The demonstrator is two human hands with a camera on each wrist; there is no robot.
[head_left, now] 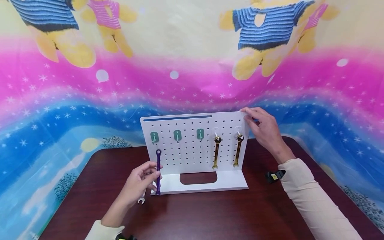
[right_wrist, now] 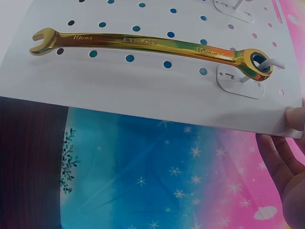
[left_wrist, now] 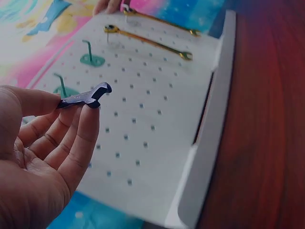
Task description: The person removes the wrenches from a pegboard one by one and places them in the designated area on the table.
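Note:
My left hand point(head_left: 139, 180) pinches a purple combination wrench point(head_left: 158, 166) between thumb and fingers. The wrench stands upright, ring end up, in front of the lower left of a white pegboard point(head_left: 192, 156); its dark open end point(left_wrist: 97, 93) points at the camera in the left wrist view. Above it on the board is a green hook point(head_left: 154, 137) with nothing on it. My right hand point(head_left: 265, 128) grips the board's upper right corner, thumb on the front face. Close by hangs a golden wrench point(right_wrist: 143, 43), marked 10mm, ring over a white hook point(right_wrist: 243, 86).
Two more bare green hooks point(head_left: 177, 135) sit along the same row. A second golden wrench point(head_left: 216, 152) hangs left of the first. A silver wrench point(head_left: 141, 200) shows partly behind my left hand. The board's base stands on a dark red table point(head_left: 210, 216), before a printed cloth point(head_left: 186, 83).

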